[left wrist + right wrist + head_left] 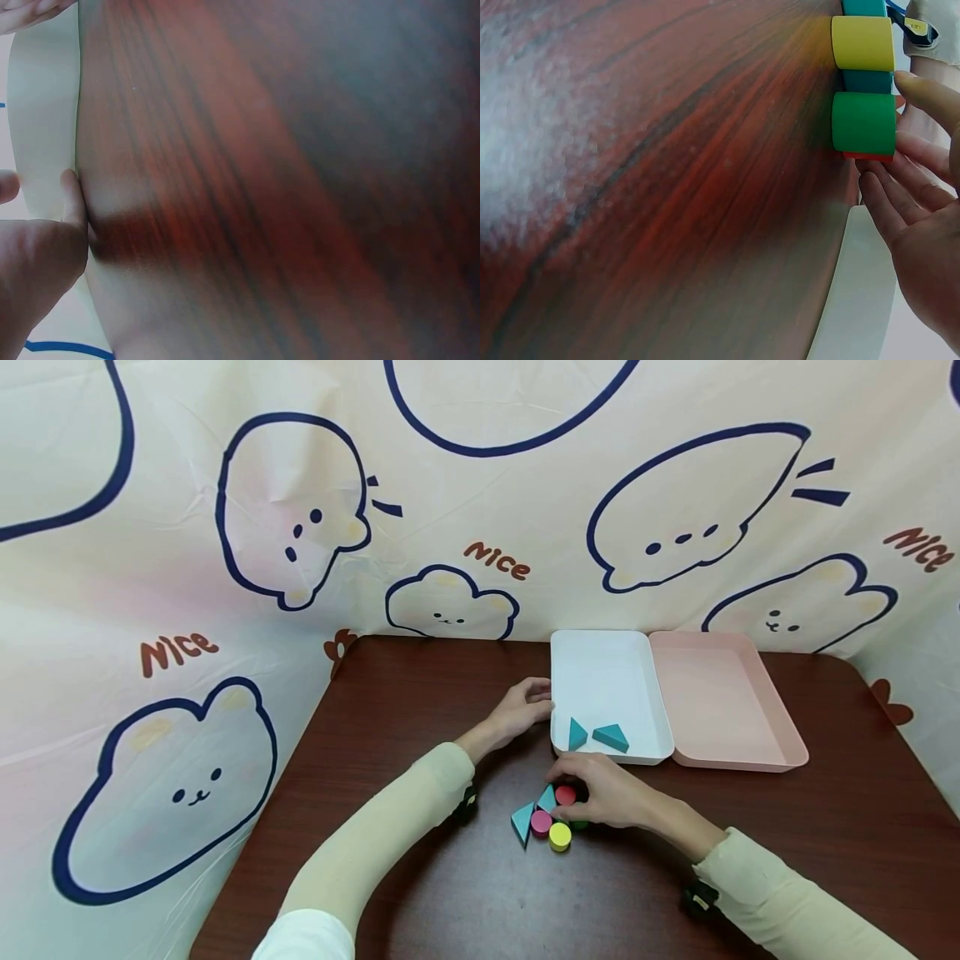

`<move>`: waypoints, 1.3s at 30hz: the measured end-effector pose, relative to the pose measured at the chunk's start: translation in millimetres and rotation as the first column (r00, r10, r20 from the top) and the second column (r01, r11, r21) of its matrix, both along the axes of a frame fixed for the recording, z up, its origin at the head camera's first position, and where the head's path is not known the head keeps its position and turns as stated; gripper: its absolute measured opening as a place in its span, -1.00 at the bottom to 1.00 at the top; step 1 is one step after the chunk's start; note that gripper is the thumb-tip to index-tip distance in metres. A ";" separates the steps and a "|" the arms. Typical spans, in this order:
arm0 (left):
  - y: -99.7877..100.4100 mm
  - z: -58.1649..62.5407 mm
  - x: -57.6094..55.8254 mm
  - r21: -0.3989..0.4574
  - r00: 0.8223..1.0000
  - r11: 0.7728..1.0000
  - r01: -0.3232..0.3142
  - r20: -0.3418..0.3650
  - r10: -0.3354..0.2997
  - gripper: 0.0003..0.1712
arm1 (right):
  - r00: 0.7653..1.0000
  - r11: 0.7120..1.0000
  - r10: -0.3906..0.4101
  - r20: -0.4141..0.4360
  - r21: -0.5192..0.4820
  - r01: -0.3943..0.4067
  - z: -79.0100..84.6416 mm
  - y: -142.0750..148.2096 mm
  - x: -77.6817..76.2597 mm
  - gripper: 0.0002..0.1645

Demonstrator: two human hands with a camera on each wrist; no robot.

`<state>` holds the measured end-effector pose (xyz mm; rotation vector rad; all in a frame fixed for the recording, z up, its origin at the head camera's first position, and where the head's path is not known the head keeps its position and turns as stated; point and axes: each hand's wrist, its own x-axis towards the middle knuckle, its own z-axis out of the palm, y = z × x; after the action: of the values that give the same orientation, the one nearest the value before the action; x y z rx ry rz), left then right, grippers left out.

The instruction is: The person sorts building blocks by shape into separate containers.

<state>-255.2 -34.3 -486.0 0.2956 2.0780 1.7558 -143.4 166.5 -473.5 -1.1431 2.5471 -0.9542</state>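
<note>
My left hand (519, 710) rests against the left side of the white tray (603, 681). In the left wrist view its thumb (73, 196) lies along the tray's wall. My right hand (603, 789) reaches over a cluster of blocks in front of that tray, thumb and fingers spread around a teal triangular block (547, 798) and a red cylinder (566, 795). By its fingers in the right wrist view stands a green cylinder (864, 124), with a yellow cylinder (862, 43) beyond. A pink cylinder (541, 823) and another teal triangular block (522, 822) make up the cluster's left side.
Two teal triangular blocks (611, 737) lie inside the white tray near its front wall. A pink tray (720, 693) adjoins it on the right. Both stand at the back of the dark wooden table (450, 893), before a cartoon-printed curtain (480, 502).
</note>
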 end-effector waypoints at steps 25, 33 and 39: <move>-0.3 1.1 0.2 -0.006 1.000 1.000 -0.010 0.008 0.010 -0.41 | 1.000 1.000 -0.001 -0.019 0.004 0.001 -3.8 -1.5 -1.0 -0.54; -0.4 1.1 0.1 -0.005 1.000 1.000 0.000 0.005 0.001 -0.41 | 0.999 0.999 -0.032 -0.005 -0.007 0.032 -6.3 -4.7 0.3 -0.53; -0.8 1.3 0.5 0.000 1.000 1.000 0.002 0.007 -0.002 -0.41 | 0.999 0.998 -0.054 0.005 0.013 0.054 -7.5 -7.0 2.0 -0.53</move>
<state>-254.8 -35.2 -484.7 0.2913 2.0726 1.7527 -141.4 159.5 -481.0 -1.0721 2.5889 -0.9503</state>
